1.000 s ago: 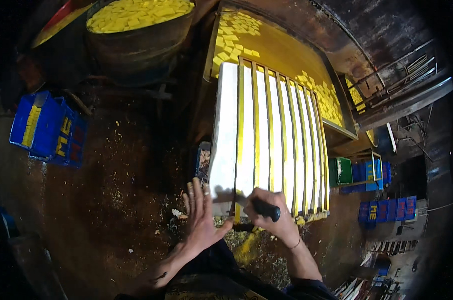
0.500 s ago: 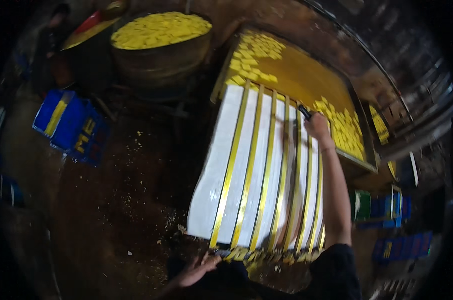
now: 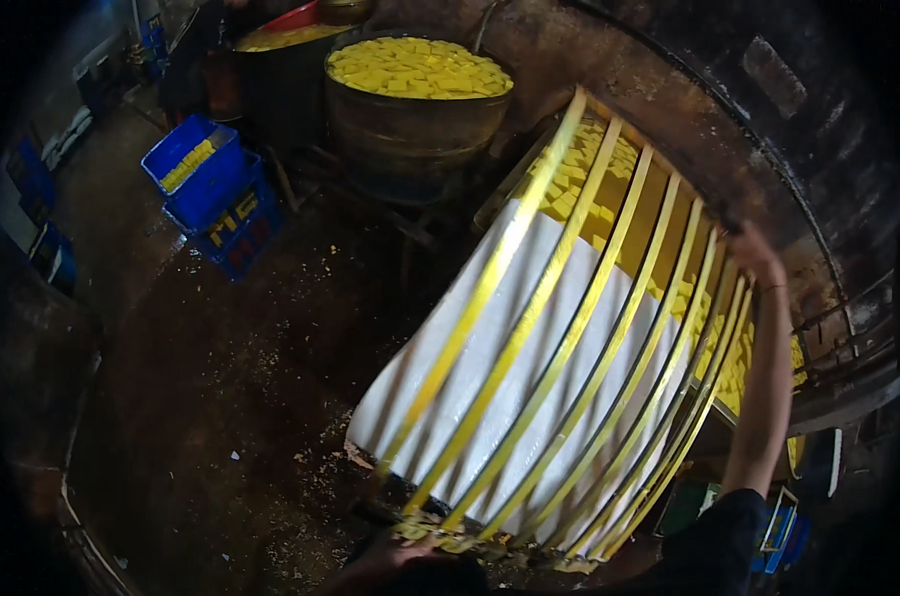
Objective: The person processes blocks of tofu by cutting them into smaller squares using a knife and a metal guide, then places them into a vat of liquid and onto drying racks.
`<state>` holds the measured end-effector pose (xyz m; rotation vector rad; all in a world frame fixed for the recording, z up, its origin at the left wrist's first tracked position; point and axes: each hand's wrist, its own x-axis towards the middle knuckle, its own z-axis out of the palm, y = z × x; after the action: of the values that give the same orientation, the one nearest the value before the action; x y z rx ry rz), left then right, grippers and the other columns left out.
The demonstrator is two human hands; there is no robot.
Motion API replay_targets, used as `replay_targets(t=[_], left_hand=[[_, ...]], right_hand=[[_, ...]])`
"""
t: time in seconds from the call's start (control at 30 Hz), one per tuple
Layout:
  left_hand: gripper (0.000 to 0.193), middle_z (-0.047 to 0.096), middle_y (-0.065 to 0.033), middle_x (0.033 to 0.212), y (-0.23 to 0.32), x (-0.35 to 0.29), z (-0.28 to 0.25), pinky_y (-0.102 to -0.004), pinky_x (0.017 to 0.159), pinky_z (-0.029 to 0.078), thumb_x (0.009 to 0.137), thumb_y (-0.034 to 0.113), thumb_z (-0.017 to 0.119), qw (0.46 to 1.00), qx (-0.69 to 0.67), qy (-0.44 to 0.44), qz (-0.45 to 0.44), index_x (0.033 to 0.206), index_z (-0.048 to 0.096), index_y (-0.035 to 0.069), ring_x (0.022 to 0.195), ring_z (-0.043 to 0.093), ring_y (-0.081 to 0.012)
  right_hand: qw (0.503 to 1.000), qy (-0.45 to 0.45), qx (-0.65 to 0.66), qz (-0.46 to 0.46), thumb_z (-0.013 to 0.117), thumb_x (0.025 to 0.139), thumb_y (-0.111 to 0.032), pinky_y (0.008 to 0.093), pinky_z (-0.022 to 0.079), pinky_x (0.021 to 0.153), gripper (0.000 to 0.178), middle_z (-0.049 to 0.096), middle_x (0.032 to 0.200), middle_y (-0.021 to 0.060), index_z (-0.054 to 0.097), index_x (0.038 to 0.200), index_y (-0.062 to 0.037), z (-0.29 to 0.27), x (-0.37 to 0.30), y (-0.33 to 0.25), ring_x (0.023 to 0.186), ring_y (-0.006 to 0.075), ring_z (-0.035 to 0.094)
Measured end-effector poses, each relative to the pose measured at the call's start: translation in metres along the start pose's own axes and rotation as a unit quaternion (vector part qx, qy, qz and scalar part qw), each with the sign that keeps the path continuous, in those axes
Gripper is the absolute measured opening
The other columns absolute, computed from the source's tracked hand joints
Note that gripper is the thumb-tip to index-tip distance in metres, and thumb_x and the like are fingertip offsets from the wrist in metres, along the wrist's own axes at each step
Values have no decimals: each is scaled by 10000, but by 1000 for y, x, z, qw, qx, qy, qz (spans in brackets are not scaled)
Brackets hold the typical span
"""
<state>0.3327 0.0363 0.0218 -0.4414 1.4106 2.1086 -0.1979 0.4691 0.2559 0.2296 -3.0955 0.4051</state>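
A wooden slatted frame [image 3: 489, 283] with long yellow-stained slats tilts in front of me, its far edge raised above the work surface. My right hand [image 3: 756, 256] is closed at its far right corner, blurred, beside something dark. My left hand [image 3: 395, 554] is low at the near edge, mostly in shadow, with its fingers around the near rail. Beneath the slats lies a white cloth [image 3: 489, 348] on a flat surface. Beyond the cloth, yellow blocks like tofu pieces [image 3: 564, 189] lie in a wide shallow tray of amber colour, partly seen between the slats.
A large round vat [image 3: 410, 139] heaped with yellow blocks stands at the far left of the tray. Stacked blue crates [image 3: 200, 169] sit on the dark floor to the left. A red basin [image 3: 293, 18] shows at the back. More crates stand low on the right.
The slatted frame's far edge has come up off the white cloth, and my right hand has risen to the right with it. My left hand stays at the near edge. The view has shifted.
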Motion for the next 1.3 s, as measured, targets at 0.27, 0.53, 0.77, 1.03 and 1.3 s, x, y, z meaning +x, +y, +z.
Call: replay_targets(t=[0.27, 0.53, 0.77, 1.03, 1.3], left_hand=[[464, 602, -71, 1101, -81, -10, -209, -402, 742, 568, 937, 214, 641, 884, -325, 232, 245, 1344, 434, 131, 978, 626, -203], [499, 630, -105, 1046, -322, -106, -300, -335, 675, 554, 906, 85, 617, 893, -202, 387, 108, 1365, 432, 21, 849, 672, -189], [432, 651, -121, 1091, -532, -296, -170, -433, 786, 512, 889, 272, 642, 781, 5, 478, -401, 1249, 565, 45, 978, 627, -268], [492, 645, -112, 1040, -553, -362, -114, -419, 651, 539, 900, 195, 609, 593, -390, 546, -446, 1361, 487, 77, 747, 643, -248], [526, 509, -135, 1391, -341, -173, -173, -332, 905, 496, 906, 167, 627, 882, -153, 437, -85, 1407, 476, 114, 1209, 526, -212]], right_hand=[[988, -127, 41, -82, 728, 817, -295, 323, 521, 648, 407, 664, 783, 99, 564, 1072, -23, -78, -289, -249, 722, 174, 659], [947, -179, 234, -127, 655, 864, -170, 419, 521, 617, 368, 663, 871, 274, 550, 1109, 84, 346, -408, -411, 692, 416, 656], [966, -67, 241, 70, 724, 746, -200, 483, 516, 807, 524, 655, 940, 324, 553, 1121, 125, 662, -387, -418, 904, 470, 638], [781, -298, 431, 339, 581, 909, -96, 474, 578, 644, 393, 656, 965, 265, 480, 1223, 118, 718, -424, -325, 791, 334, 685], [873, 35, -43, 485, 723, 809, -377, 514, 521, 814, 534, 616, 1086, 237, 530, 1132, 3, 603, -537, -23, 996, 409, 621]])
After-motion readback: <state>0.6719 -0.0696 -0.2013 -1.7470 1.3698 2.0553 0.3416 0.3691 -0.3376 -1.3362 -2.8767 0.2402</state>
